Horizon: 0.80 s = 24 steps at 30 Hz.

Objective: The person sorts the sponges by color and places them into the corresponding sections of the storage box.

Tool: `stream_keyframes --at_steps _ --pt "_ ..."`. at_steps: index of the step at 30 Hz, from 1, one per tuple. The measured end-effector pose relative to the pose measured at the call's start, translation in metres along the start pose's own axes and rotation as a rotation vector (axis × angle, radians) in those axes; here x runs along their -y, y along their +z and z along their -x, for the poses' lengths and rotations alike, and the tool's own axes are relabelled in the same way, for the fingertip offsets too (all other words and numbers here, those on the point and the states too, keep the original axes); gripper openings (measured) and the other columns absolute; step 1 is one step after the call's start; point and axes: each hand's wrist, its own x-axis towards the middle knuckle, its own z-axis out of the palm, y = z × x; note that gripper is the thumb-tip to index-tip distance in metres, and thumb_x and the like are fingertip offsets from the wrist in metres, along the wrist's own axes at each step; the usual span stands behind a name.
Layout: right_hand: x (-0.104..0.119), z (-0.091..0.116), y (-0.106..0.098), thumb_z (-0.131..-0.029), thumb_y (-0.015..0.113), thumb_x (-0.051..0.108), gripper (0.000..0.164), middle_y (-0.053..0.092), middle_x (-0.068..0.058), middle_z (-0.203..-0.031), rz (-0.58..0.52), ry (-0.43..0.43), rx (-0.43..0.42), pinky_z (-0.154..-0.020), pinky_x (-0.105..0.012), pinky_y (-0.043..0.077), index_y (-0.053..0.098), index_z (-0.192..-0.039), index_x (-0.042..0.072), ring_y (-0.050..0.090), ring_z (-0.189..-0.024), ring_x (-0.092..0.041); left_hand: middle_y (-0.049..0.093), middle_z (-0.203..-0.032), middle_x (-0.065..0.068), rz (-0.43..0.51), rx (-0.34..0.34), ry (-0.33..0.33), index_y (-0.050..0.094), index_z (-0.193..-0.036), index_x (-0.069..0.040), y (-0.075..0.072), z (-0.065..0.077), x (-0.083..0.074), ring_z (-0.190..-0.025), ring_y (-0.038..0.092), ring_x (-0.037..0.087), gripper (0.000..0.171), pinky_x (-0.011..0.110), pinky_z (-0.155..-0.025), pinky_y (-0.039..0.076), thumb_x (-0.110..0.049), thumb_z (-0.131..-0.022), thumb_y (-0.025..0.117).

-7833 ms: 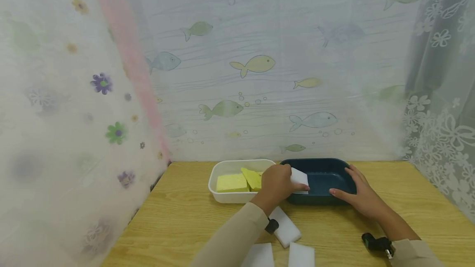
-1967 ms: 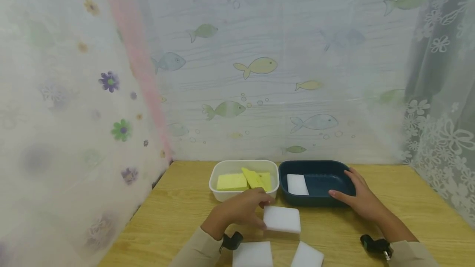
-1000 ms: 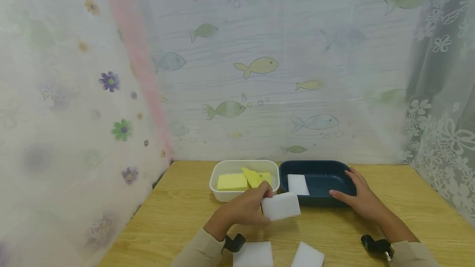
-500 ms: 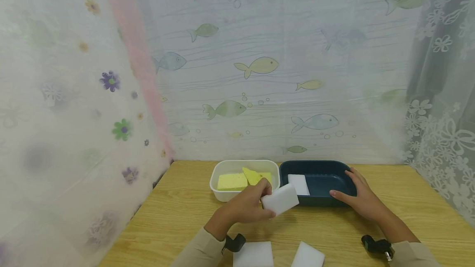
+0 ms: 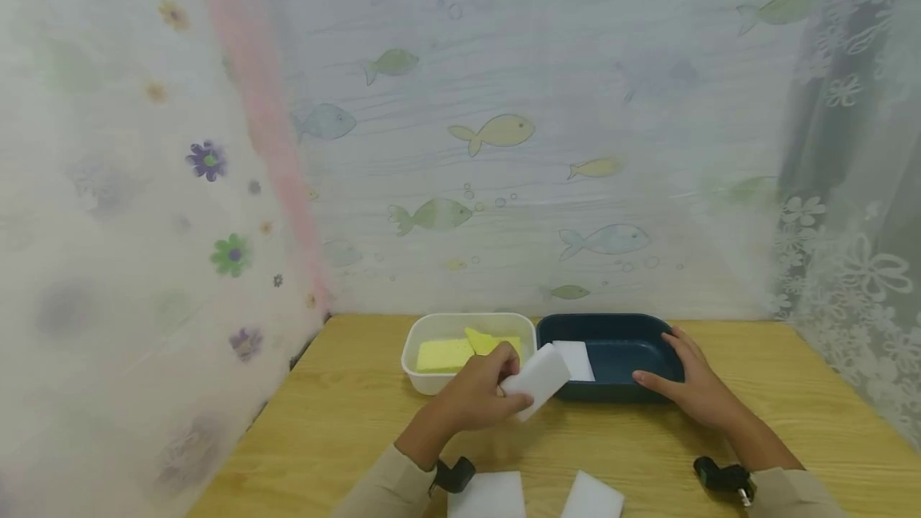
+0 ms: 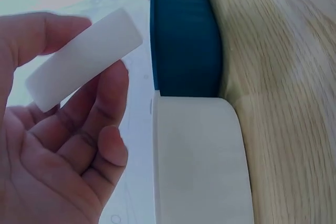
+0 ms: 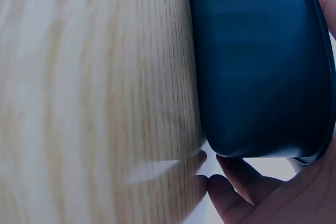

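Note:
My left hand (image 5: 464, 394) pinches a white sponge block (image 5: 541, 379) between thumb and fingers, tilted, above the table where the two tubs meet. In the left wrist view the sponge's narrow side faces the camera, with the thumb on one face and the fingers on the other. My right hand (image 5: 698, 382) grips the right end of a dark blue tub (image 5: 633, 390), thumb at the near rim and fingers round the end. Another white sponge (image 5: 576, 361) lies in that tub's left part, partly hidden by the held one.
A white tub (image 5: 424, 382) with yellow sponges (image 5: 444, 355) stands against the blue tub's left end. Two more white sponges, one on the left (image 5: 489, 496) and one on the right (image 5: 592, 496), lie on the wooden table (image 5: 345, 422) near me. A fish-patterned curtain hangs behind.
A white sponge was put in the blue tub. My left hand then lifted another off the table and tilted it upward towards that tub. The right hand stays at the tub's end.

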Motion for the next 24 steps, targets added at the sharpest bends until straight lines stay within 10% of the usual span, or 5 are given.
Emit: stream_keyframes --at_steps 24 --pt "-0.003 -0.002 0.004 -0.096 0.069 0.052 0.107 -0.011 -0.027 -0.170 0.011 0.003 -0.010 -0.099 -0.085 0.026 0.006 -0.165 0.000 0.006 -0.148 -0.065 0.054 -0.074 -0.008 -0.112 -0.153 -0.040 0.057 -0.090 -0.020 0.011 -0.043 -0.017 -0.068 0.049 0.005 0.026 0.019 -0.057 0.041 -0.037 -0.094 0.076"
